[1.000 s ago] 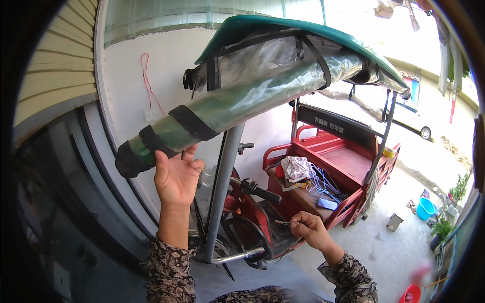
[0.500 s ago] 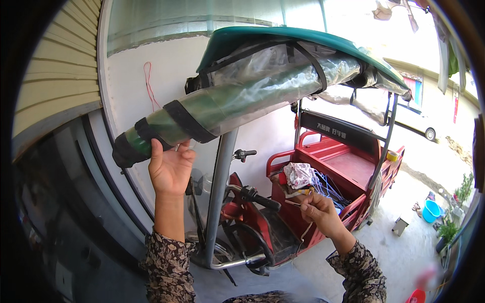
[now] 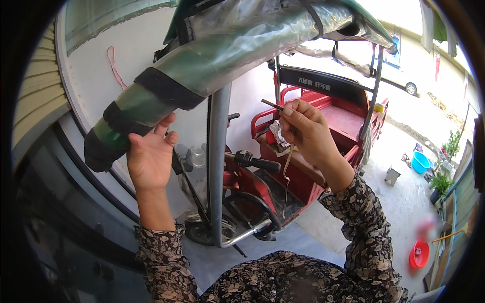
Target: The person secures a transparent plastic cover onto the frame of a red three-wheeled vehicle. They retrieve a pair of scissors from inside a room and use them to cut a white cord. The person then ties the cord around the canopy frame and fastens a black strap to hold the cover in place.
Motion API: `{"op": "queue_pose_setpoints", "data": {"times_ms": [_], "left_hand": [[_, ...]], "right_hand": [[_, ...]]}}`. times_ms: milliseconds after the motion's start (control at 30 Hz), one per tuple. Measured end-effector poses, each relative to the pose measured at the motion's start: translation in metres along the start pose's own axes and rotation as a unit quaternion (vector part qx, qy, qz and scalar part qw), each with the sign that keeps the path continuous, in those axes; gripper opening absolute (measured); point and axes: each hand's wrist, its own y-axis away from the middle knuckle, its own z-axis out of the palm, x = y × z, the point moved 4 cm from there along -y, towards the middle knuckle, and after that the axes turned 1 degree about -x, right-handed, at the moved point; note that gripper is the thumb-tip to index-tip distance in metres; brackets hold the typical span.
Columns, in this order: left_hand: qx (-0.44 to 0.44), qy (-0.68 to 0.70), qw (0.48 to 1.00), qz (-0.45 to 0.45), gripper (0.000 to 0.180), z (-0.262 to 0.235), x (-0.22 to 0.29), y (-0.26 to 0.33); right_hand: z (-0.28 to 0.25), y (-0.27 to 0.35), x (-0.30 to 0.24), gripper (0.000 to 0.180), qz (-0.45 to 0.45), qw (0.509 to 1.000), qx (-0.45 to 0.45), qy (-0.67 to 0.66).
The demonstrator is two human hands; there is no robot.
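A long rolled-up plastic rain cover (image 3: 212,58), clear with a green layer and black bands, hangs from the tricycle's canopy and slants down to the left. My left hand (image 3: 150,159) is at its lower left end, thumb against the roll, other fingers curled at its underside; part of their grip is hidden. In my right hand (image 3: 310,131), raised to the right of the grey front post (image 3: 219,166), a thin cord (image 3: 287,179) is pinched between thumb and fingers. Its stiff, dark tip points left, and its pale length dangles below.
The red cargo tricycle (image 3: 348,118) stands beside a white wall, its black handlebar grip (image 3: 262,164) below my right hand. A dark glass door frame lies left. Farther right are a grey stool (image 3: 392,176), a blue basin (image 3: 421,162), a red basin (image 3: 419,254) and plants.
My right hand has risen toward the roll with the cord, whose tip now sticks out to the left. My left hand stays at the roll's end. The view has tilted down and shifted right.
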Motion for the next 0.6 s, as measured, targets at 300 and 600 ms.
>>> {"op": "queue_pose_setpoints", "data": {"times_ms": [300,600], "left_hand": [[0.025,-0.128,0.989,-0.072,0.031,-0.012,-0.022,0.016],[-0.028,-0.04,0.993,-0.104,0.017,0.004,-0.054,-0.024]], "right_hand": [[0.069,-0.03,0.017,0.012,0.047,0.998,-0.034,-0.027],[0.108,-0.041,0.016,0.012,0.04,0.998,-0.047,0.005]]}}
